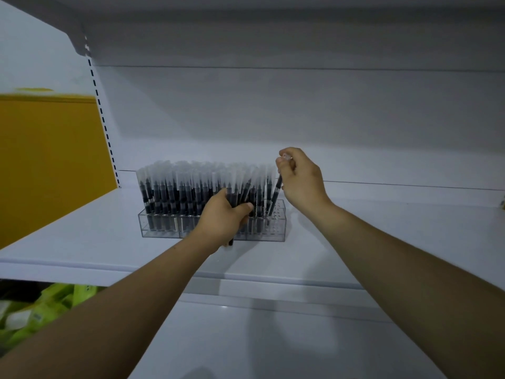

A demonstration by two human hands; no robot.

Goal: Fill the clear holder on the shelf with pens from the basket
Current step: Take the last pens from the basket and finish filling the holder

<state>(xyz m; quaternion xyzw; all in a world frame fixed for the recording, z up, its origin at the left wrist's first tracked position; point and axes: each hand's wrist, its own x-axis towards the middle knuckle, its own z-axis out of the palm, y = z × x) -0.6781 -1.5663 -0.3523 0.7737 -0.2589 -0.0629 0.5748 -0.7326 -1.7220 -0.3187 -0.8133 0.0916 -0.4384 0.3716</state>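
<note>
Passing a yellow panel (49,160) at the far left, with green packets (54,302) lying on the level below. Looking across a white shelf (82,236) toward the clear holder (161,233), sitting near the back wall, left of centre. Carrying upright rows of black pens (175,187) with frosted caps, filling nearly the whole length of that holder.

Gripping a loose bundle of pens (240,195) in the left hand (222,217), with fingers and thumb curling tightly around the barrels. Holding it just in front of the holder's front wall, with lower ends poking out beneath the fist.

Pinching a single pen (274,198) near its cap with the right hand (300,181), thumb and fingertips closing together on it, the other fingers curling in. Tilting it tip-down at the holder's right end, among the open holes (277,212) there. Not showing clearly whether the tip is already sitting in a hole.
</note>
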